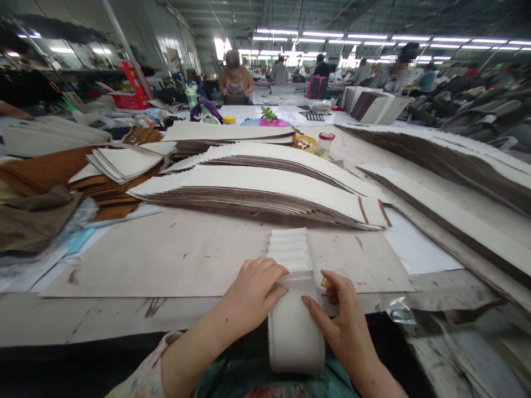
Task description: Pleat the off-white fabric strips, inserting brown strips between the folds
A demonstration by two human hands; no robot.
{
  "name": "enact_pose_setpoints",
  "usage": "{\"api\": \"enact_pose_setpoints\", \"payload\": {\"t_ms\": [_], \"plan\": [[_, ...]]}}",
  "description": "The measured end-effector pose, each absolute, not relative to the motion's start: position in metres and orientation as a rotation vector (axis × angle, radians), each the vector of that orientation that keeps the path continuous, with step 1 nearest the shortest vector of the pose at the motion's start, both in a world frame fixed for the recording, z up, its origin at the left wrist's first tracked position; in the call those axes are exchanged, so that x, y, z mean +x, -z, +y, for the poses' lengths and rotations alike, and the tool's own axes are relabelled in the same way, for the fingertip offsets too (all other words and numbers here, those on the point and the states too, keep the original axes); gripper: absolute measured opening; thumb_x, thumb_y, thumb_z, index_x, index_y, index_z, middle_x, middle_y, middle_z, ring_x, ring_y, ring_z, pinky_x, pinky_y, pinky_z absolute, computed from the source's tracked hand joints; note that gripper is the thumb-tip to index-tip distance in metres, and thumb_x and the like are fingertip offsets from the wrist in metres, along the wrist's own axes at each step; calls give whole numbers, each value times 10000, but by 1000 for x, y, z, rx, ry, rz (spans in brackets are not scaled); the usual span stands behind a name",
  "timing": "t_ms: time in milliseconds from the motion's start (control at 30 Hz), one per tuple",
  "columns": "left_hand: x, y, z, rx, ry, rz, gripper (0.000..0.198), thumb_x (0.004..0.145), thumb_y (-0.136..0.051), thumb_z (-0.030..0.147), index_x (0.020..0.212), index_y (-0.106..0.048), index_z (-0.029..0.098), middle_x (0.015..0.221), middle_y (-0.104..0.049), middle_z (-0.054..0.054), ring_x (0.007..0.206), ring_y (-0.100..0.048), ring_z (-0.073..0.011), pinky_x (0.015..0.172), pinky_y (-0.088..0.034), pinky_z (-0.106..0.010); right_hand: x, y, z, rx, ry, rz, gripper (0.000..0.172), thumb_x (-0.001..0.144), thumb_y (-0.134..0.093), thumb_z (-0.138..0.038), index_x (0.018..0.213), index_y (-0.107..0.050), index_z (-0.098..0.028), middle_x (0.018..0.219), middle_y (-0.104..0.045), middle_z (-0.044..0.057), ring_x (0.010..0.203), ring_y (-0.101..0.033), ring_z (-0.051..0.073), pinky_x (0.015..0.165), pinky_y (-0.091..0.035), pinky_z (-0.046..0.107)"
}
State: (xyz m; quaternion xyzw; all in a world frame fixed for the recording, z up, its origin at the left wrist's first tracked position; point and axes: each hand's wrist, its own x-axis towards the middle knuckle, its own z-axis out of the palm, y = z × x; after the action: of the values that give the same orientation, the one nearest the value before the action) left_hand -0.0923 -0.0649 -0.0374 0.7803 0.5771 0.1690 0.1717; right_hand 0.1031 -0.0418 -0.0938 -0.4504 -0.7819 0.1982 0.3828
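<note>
In front of me, a fanned stack of white strips lies across the table's near edge. Its far ends are stepped one behind another, and its near end droops over my lap. My left hand grips the stack's left edge, thumb and fingertips over the top strip. At the right edge, the thumb of my right hand touches or nearly touches the strip, while the other fingers curl around a small yellow thing, mostly hidden. Just beyond lies a thick pile of long white strips with brown undersides.
More strip piles run along the right side. Brown pieces and a dark cloth lie at left. A red-lidded jar stands beside a yellow bowl. A co-worker is across the table.
</note>
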Motion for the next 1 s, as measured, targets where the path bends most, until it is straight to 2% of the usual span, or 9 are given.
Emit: {"api": "enact_pose_setpoints", "payload": {"t_ms": [67, 100, 233, 533, 1000], "plan": [[-92, 36, -62, 2204, -450, 1621, 187, 827, -512, 202, 1013, -505, 214, 965, -554, -13, 931, -466, -192, 812, -347, -341, 105, 93, -44, -1055, -460, -2077, 157, 838, -494, -246, 992, -497, -211, 878, -521, 50, 800, -514, 175, 698, -462, 318], [-92, 35, -60, 2209, -434, 1609, 213, 823, -510, 187, 1033, -500, 218, 980, -551, -14, 944, -464, -193, 820, -349, -344, 105, 92, -45, -1011, -451, -2131, 109, 855, -466, -224, 949, -519, -213, 856, -532, 45, 801, -519, 172, 701, -459, 314], [-83, 31, -52, 2260, -376, 1556, 281, 810, -494, 139, 1079, -489, 223, 994, -543, -18, 962, -465, -193, 838, -362, -344, 106, 88, -45, -971, -402, -2247, 145, 871, -434, -206, 949, -556, -200, 826, -555, 45, 772, -526, 170, 674, -454, 312], [-61, 36, -43, 2295, -483, 1552, 216, 836, -451, 114, 1026, -512, 196, 966, -516, -25, 929, -453, -177, 839, -399, -317, 104, 89, -45, -1018, -431, -2244, 131, 870, -433, -200, 912, -557, -189, 812, -540, 45, 766, -507, 177, 659, -432, 316], [-59, 43, -49, 2476, -343, 1539, 231, 849, -404, 90, 1041, -487, 189, 967, -520, -31, 906, -441, -191, 817, -392, -339, 102, 84, -45, -1022, -440, -2233, 139, 872, -423, -188, 885, -562, -189, 791, -544, 48, 755, -500, 176, 657, -424, 307]]}}
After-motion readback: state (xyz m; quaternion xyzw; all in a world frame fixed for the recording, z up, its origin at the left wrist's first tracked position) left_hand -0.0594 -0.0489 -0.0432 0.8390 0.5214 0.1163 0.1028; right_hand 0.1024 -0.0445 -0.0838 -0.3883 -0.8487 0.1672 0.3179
